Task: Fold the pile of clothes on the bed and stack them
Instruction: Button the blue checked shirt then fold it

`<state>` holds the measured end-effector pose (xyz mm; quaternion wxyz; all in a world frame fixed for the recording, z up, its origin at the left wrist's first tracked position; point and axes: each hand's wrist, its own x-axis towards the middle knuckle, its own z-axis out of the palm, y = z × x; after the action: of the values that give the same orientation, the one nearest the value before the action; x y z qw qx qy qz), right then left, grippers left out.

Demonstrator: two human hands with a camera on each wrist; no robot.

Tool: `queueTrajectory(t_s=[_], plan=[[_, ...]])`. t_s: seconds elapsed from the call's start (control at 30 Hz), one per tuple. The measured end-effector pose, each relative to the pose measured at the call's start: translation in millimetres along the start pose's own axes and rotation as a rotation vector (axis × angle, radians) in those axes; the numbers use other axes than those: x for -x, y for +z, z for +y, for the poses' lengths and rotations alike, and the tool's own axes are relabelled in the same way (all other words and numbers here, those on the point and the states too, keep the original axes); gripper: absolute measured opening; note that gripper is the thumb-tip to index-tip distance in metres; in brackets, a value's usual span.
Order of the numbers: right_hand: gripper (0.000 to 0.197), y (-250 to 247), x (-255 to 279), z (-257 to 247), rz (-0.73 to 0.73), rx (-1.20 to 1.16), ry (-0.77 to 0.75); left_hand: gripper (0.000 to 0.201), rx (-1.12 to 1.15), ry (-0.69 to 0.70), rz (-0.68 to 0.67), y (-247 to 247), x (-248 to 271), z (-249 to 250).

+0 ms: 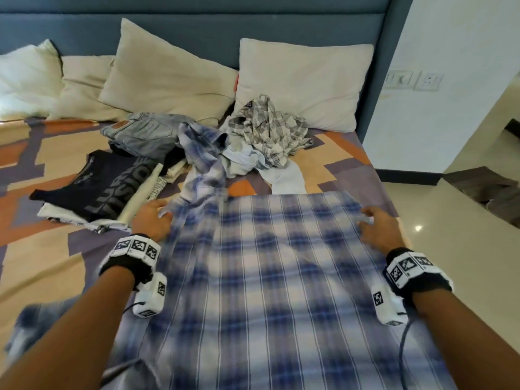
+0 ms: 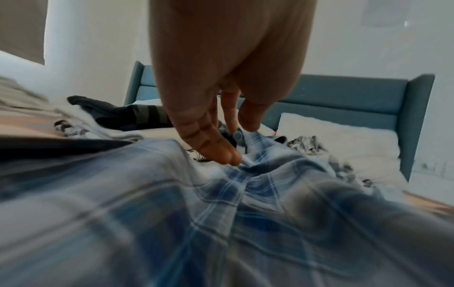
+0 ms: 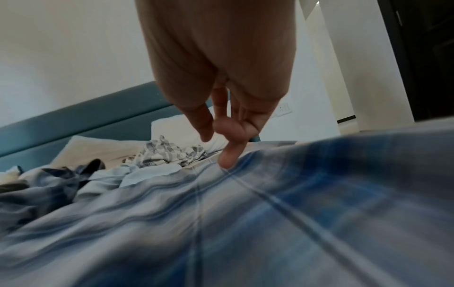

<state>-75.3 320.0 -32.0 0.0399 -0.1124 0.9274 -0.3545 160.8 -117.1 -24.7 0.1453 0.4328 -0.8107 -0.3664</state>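
A blue-and-white plaid shirt [image 1: 281, 263] lies spread flat on the near part of the bed, blurred by motion. My left hand [image 1: 153, 218] rests on its far left corner, and the left wrist view shows straight fingertips [image 2: 233, 159] touching the bunched cloth [image 2: 221, 213]. At the far right corner is my right hand [image 1: 377, 226], where one finger [image 3: 228, 159] presses the fabric [image 3: 245, 213] and the thumb is clear. A folded stack topped by a black printed T-shirt [image 1: 104, 181] sits to the left. Unfolded clothes, among them a grey checked shirt [image 1: 267, 128], are heaped behind.
Folded jeans [image 1: 140, 133] lie behind the black T-shirt. Several pillows [image 1: 304, 80] lean on the blue headboard [image 1: 197, 26]. The patterned bedsheet [image 1: 42, 249] shows at the near left. The bed's right edge drops to a shiny tiled floor [image 1: 450, 249].
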Motion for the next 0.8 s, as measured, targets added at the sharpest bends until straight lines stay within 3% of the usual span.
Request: queueTrajectory(t_s=[0.1, 0.3, 0.37, 0.47, 0.53, 0.6, 0.7, 0.8], plan=[[0.044, 20.8, -53.9, -5.5, -0.090, 0.060, -0.021, 0.043, 0.042, -0.069, -0.067, 14.9, -30.8, 10.9], [0.087, 49.3, -121.3, -6.2, -0.219, 0.372, -0.031, 0.044, 0.007, -0.052, -0.066, 42.1, -82.6, -9.2], [0.070, 50.2, -130.0, -5.6, -0.200, 0.369, -0.012, 0.035, 0.010, -0.074, -0.080, 39.7, -88.1, -12.2], [0.008, 39.9, -127.7, -5.1, -0.128, 0.241, 0.065, 0.015, 0.028, -0.106, -0.091, 34.5, -89.0, -10.5], [0.020, 25.0, -126.3, 1.4, 0.022, 0.092, 0.176, 0.016, 0.129, -0.152, -0.047, 30.5, -87.4, -2.5], [0.014, 5.5, -130.2, 9.0, 0.177, -0.052, 0.280, 0.024, 0.264, -0.187, 0.006, 26.9, -92.7, 5.8], [0.024, -12.8, -157.1, 27.3, 0.310, -0.114, 0.283, 0.020, 0.315, -0.134, 0.096, 21.7, -88.6, 28.8], [0.018, -20.1, -135.5, -8.9, 0.366, 0.001, 0.232, 0.007, 0.357, -0.121, 0.176, 20.0, -85.2, 38.5]])
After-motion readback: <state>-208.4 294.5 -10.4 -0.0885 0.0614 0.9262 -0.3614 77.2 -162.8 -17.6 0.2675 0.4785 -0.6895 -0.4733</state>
